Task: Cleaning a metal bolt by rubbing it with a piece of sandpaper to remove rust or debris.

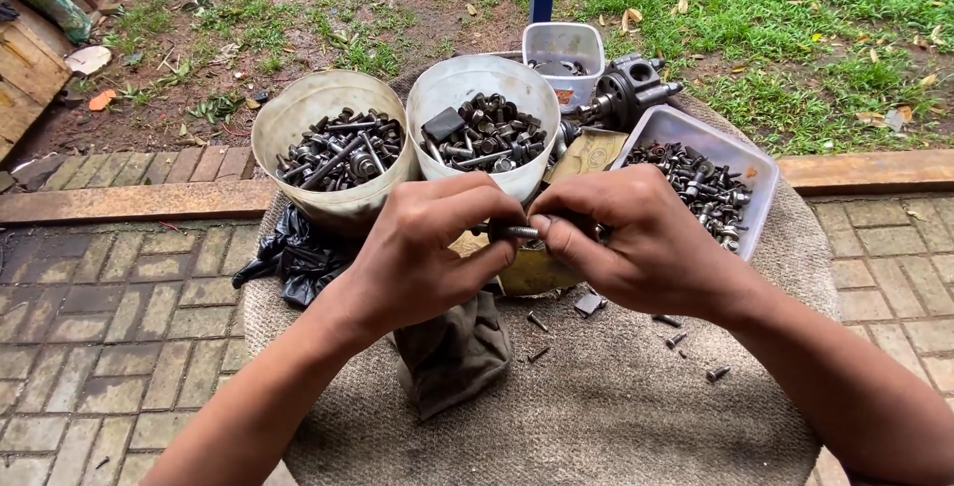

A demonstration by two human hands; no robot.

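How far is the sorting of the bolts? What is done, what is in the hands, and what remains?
Done: two round tubs and a rectangular tray hold sorted-looking hardware. In hand: left hand and right hand grip one bolt together. Left: a few loose screws on the mat.

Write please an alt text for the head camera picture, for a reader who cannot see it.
Two bare hands, the left hand and right hand, hold one small metal bolt between them over a round mat. Behind stand two round tubs and a rectangular tray, all full of metal bolts and parts.
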